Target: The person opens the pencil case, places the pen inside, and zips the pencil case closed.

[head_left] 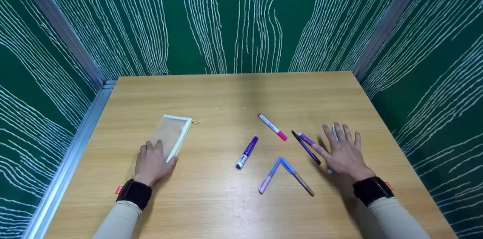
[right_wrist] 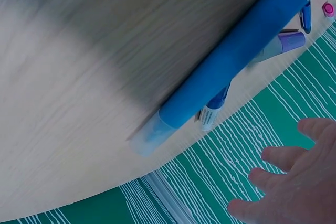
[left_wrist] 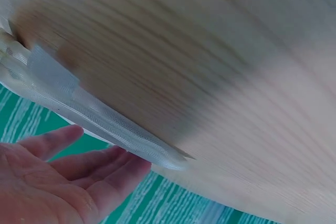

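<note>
My left hand (head_left: 151, 161) rests on a flat see-through mesh pouch (head_left: 169, 133) with a pale mint border and a zip pull. In the left wrist view, its extended fingers touch the edge of the pouch (left_wrist: 113, 121). My right hand (head_left: 345, 154) is spread, holding nothing, above the right-hand markers. A thick blue marker (right_wrist: 226, 56) lies under it, mostly hidden in the head view. Left of its thumb are a purple-capped marker (head_left: 306, 138) and a slim dark pen (head_left: 306, 148).
A pink-capped marker (head_left: 272, 126) and a dark purple marker (head_left: 247, 152) lie mid-table. Nearer, a lilac-and-blue pen (head_left: 269, 176) and a blue-and-brown pen (head_left: 299, 178) meet in a V. Green walls with white lines (head_left: 241, 20) stand around the wooden table (head_left: 211, 209).
</note>
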Demonstrator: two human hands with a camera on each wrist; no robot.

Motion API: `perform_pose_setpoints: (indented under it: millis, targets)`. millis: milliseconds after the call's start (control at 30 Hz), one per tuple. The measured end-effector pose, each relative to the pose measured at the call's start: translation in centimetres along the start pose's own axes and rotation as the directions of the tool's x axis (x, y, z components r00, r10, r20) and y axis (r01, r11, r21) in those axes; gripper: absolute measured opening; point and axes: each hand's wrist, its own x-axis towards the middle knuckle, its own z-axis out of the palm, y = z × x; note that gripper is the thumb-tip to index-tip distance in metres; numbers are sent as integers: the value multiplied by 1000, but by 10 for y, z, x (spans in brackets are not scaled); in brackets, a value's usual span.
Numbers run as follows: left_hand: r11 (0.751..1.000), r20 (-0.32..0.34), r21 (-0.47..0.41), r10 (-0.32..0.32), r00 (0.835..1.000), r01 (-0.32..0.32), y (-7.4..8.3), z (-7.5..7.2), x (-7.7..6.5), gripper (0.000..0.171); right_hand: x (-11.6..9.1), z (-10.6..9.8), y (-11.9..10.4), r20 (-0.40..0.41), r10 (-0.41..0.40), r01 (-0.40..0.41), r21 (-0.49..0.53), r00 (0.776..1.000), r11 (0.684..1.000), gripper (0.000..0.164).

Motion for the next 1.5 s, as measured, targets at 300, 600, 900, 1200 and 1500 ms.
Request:
perform_pose_setpoints:
  millis: [300,600,900,1200,1500]
  targets:
    - [999,37,36,-41,998,40,22,2,-6,89,0,-1,-1,-2,-3,3,-2,1000,1000,81]
    - [996,38,79,-53,998,50,42,7,-15,88,0,-1,-2,3,1,-1,-18,1000,1000,81]
    - [993,34,108,-50,998,46,66,15,-24,87,0,0,-5,-12,-11,11,0,1000,1000,79]
    - [986,38,162,-51,998,44,88,18,-33,90,0,1,-8,-16,-30,30,1,999,1000,80]
    - [983,56,179,-60,997,49,101,16,-40,95,0,1,-11,-3,-37,37,7,999,999,79]
